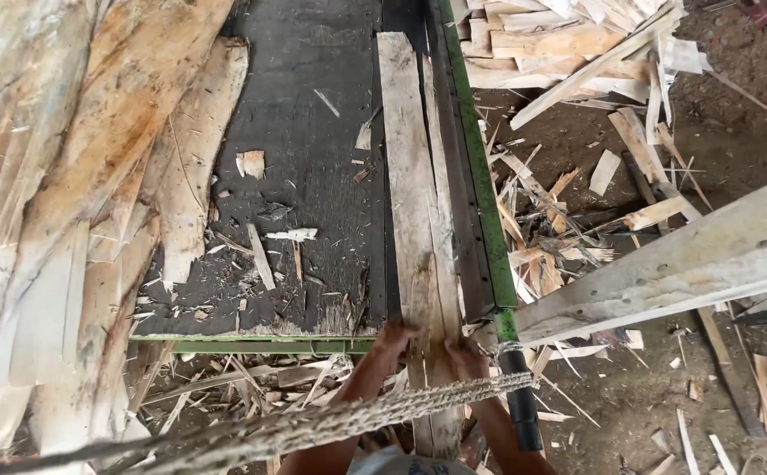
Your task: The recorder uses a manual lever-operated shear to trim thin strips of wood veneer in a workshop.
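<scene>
Your hands [432, 347] have open counter [313, 132] ahead, bar loose chips; veneer [66, 176] crowds its left edge, a rail [480, 176] its right, a rope [330, 422] crosses near you.

No packages, labels, signs or screens show anywhere in this view: only bare wood, scraps and dirt, with nothing printed, wrapped or lit among them

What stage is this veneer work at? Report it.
Done: pale veneer sheets lie piled left of the dark conveyor belt. In hand: left hand and right hand grip long thin wood strips along the green rail. Left: offcuts litter the dirt floor.
</scene>
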